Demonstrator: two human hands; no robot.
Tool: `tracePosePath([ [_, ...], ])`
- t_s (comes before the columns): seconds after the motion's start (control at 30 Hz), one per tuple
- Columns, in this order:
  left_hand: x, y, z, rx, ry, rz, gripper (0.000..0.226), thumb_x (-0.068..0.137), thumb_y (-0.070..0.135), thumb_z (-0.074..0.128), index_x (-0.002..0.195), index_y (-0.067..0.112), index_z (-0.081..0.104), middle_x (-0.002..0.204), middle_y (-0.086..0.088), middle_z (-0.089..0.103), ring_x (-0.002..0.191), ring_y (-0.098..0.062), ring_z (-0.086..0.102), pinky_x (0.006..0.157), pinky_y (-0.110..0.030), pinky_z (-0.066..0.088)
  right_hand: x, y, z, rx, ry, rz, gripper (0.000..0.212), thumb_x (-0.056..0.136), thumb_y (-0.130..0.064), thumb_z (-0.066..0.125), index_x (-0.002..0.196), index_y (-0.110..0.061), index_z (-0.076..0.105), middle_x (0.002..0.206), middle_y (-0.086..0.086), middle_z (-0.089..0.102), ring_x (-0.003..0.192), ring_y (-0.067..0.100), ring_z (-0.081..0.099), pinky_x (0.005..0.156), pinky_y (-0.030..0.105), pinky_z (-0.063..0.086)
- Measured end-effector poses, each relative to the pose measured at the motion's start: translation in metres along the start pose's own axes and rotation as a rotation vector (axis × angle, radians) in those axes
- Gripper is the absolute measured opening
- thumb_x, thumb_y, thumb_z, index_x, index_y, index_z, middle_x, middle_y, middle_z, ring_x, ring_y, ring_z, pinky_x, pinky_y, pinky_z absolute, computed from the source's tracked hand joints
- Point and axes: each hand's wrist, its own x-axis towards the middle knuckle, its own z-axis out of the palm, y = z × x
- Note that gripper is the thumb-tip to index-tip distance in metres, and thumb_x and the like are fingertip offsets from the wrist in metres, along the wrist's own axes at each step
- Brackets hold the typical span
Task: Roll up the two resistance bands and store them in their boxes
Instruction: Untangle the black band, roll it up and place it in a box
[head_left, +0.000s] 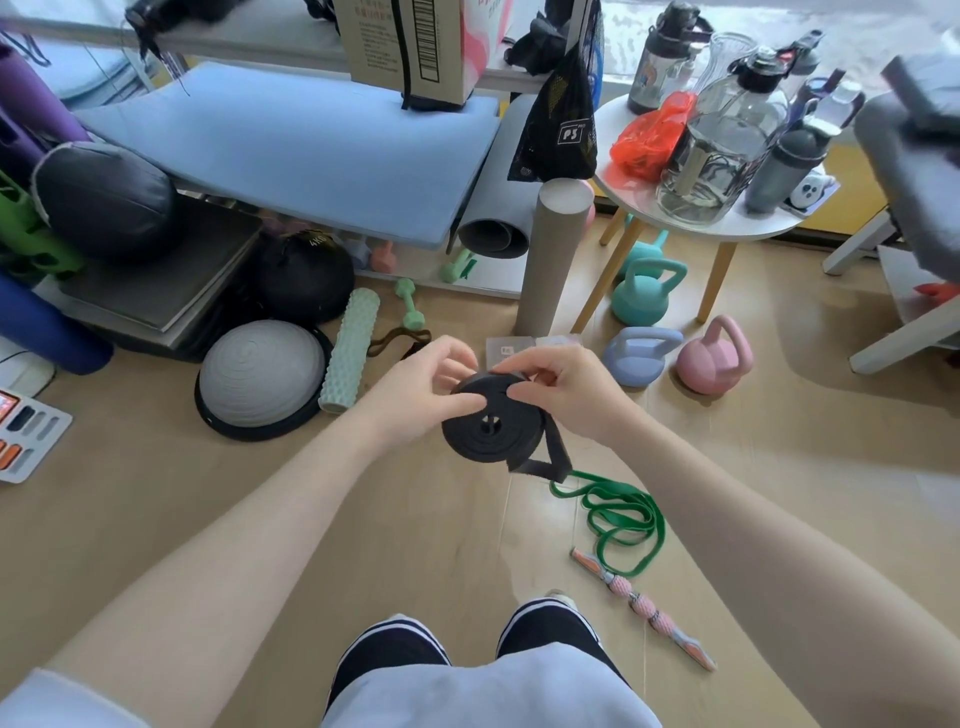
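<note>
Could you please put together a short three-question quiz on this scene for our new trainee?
1. True or false: the green band is already rolled into a coil.
2. Multiple choice: what are both hands holding? A) the pink kettlebell B) the black band C) the massage stick
3. Fill in: the black band's last unrolled part hangs as a loop on the side of the ____ hand.

Key
1. False: it lies loose on the floor.
2. B: the left hand and right hand grip its coil from either side.
3. Right.
</note>
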Motion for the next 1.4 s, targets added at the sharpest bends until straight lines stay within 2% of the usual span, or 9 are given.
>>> tracePosePath([
  [0.13,0.01,0.013,0.005,0.097,0.026,0.055,0.016,0.085,0.018,0.062,0.092,0.028,0.051,0.096,0.003,0.066,0.087,-0.018,0.064,0.078,-0.035,0.054,0.001,0.003,0.005,0.174,0.032,0.091,0.027,0.08,-0.014,0.069,0.101,-0.024,0.055,0.085,0.0,0.069,0.073,0.017,0.063,0.069,0.032,0.055],
  [0.3,0.01,0.001,0.016,0.062,-0.012,0.11,0.036,0.09,0.006,0.055,0.118,0.026,0.063,0.116,0.008,0.064,0.108,-0.009,0.058,0.096,-0.027,0.047,-0.004,0.014,0.013,0.429,0.067,0.232,0.042,0.076,-0.01,0.073,0.103,-0.023,0.043,0.092,0.006,0.07,0.076,0.019,0.064,0.061,0.024,0.048],
  [0.43,0.009,-0.008,0.014,-0.016,0.074,0.097,0.033,0.091,0.005,0.054,0.116,0.024,0.065,0.115,0.006,0.066,0.109,-0.01,0.059,0.096,-0.033,0.049,-0.003,0.021,0.013,0.342,0.029,0.191,0.046,0.082,-0.017,0.069,0.121,-0.018,0.046,0.106,-0.005,0.063,0.092,0.009,0.058,0.078,0.018,0.045],
  [0.57,0.001,-0.01,-0.004,-0.254,0.19,0.079,0.034,0.091,0.0,0.053,0.111,0.024,0.064,0.109,0.002,0.067,0.099,-0.01,0.063,0.086,-0.024,0.054,-0.007,0.046,-0.003,0.22,-0.193,0.191,0.017,0.088,-0.021,0.061,0.104,-0.017,0.063,0.102,0.001,0.066,0.094,0.012,0.058,0.082,0.024,0.042],
  [0.73,-0.001,-0.026,-0.026,-0.384,0.339,0.05,0.034,0.091,-0.001,0.052,0.11,0.024,0.064,0.105,0.003,0.067,0.094,-0.008,0.065,0.081,-0.02,0.054,0.0,0.063,-0.013,-0.032,-0.364,0.194,0.02,0.083,-0.009,0.065,0.097,-0.023,0.063,0.1,0.0,0.066,0.098,0.02,0.059,0.093,0.034,0.045],
  [0.87,0.004,-0.046,-0.033,-0.51,0.481,-0.029,0.033,0.091,-0.003,0.051,0.106,0.022,0.065,0.104,0.0,0.068,0.099,-0.019,0.063,0.087,-0.031,0.051,-0.002,0.069,-0.01,-0.005,-0.194,0.278,0.022,0.08,-0.004,0.066,0.077,-0.026,0.061,0.083,-0.002,0.065,0.083,0.02,0.059,0.086,0.037,0.049],
  [1.07,0.01,-0.055,-0.021,-0.554,0.507,-0.084,0.032,0.091,-0.004,0.05,0.11,0.016,0.065,0.099,0.0,0.068,0.093,-0.016,0.063,0.081,-0.023,0.051,0.002,0.067,-0.003,0.262,0.393,0.435,0.007,0.087,-0.008,0.06,0.085,-0.011,0.054,0.079,0.005,0.058,0.065,0.018,0.053,0.052,0.023,0.045],
  [1.27,0.009,-0.057,-0.018,-0.552,0.503,-0.089,0.033,0.09,-0.004,0.051,0.117,0.011,0.063,0.104,-0.004,0.068,0.091,-0.012,0.063,0.084,-0.021,0.052,0.0,0.071,-0.024,-0.249,0.464,0.328,0.027,0.09,-0.004,0.046,0.114,-0.009,0.058,0.094,0.007,0.061,0.08,0.024,0.054,0.07,0.034,0.047],
  [1.4,0.008,-0.057,-0.019,-0.515,0.502,-0.097,0.033,0.09,-0.004,0.051,0.117,0.011,0.063,0.102,-0.003,0.068,0.086,-0.008,0.063,0.081,-0.018,0.052,-0.01,0.077,-0.032,0.571,0.433,0.52,0.023,0.091,-0.005,0.053,0.114,-0.006,0.058,0.087,0.005,0.059,0.07,0.016,0.055,0.058,0.021,0.053],
])
